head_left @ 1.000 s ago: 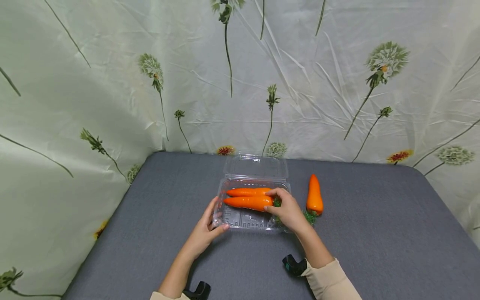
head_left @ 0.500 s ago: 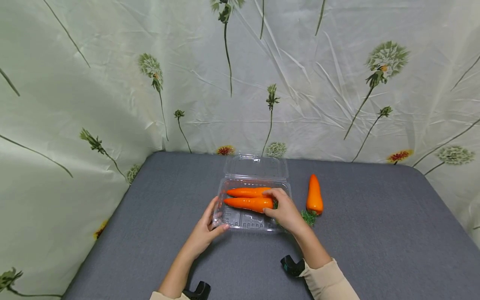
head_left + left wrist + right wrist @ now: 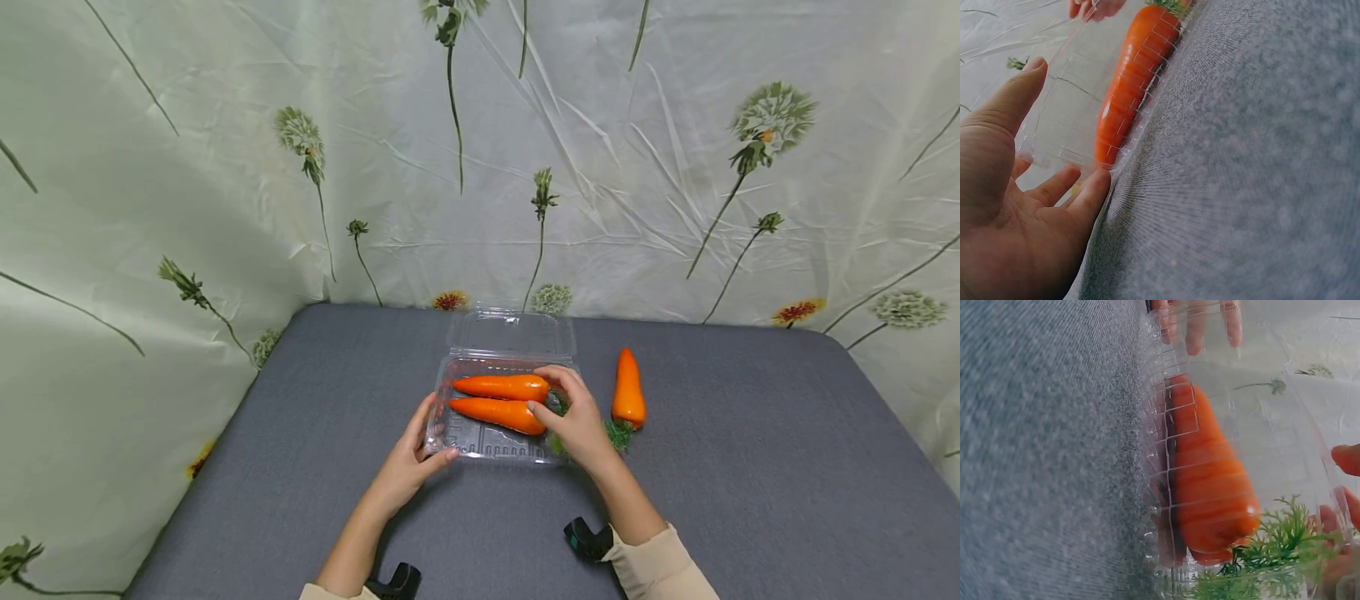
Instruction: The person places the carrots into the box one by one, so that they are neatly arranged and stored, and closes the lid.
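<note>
Grip at the right hand (image 3: pixel 579 421) is apart, thumb and fingers spread about the leafy ends of the far carrot (image 3: pixel 498 387) and near carrot (image 3: pixel 497 414), while the left hand (image 3: pixel 408 468) rests extended fingers against the container (image 3: pixel 487 443). Against the earlier frame, the near carrot's blunt end has shifted toward the person. Both glossy, tapered carrots lie inside the clear, ribbed plastic container; a third carrot (image 3: pixel 628 392) lies on grey, woven-textured cloth (image 3: pixel 720 467)

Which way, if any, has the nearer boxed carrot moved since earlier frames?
Yes: the nearer carrot swung its thick end toward the near rim of the container.
</note>
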Demonstrator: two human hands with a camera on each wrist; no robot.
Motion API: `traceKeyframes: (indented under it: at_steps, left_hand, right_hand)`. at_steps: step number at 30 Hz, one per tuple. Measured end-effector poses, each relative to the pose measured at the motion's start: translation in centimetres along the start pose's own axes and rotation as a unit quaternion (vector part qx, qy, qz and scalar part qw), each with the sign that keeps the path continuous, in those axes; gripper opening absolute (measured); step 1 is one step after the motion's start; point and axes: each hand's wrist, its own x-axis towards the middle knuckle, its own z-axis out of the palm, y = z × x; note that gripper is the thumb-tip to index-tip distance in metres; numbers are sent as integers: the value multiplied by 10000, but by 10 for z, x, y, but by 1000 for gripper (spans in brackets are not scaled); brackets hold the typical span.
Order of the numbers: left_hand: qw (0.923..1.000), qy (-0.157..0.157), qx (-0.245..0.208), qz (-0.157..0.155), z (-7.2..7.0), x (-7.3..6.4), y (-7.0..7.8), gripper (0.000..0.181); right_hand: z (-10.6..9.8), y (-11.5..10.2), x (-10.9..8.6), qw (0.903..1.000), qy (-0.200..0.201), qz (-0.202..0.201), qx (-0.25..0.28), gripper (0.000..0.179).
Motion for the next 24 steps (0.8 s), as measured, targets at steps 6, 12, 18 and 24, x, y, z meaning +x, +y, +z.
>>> traceKeyframes:
  at_steps: [6,12,18,24]
  left_hand:
    - [10000,-4,1,41,0,0,-2,85]
    - [10000,-36,-23,67,0,0,-2,85]
    - [10000,19,28,55,0,0,-1,85]
    - [10000,6,55,78,-1,0,-1,85]
  right_hand:
    - [-4,-13,-3,9974,461,-533,172,44]
    - [-16,8,-3,9949,913,-328,282,52]
    - [-25,15,-8,9878,1490,-428,168,55]
    - [-33,24,-13,9774,2008,-399,-521,54]
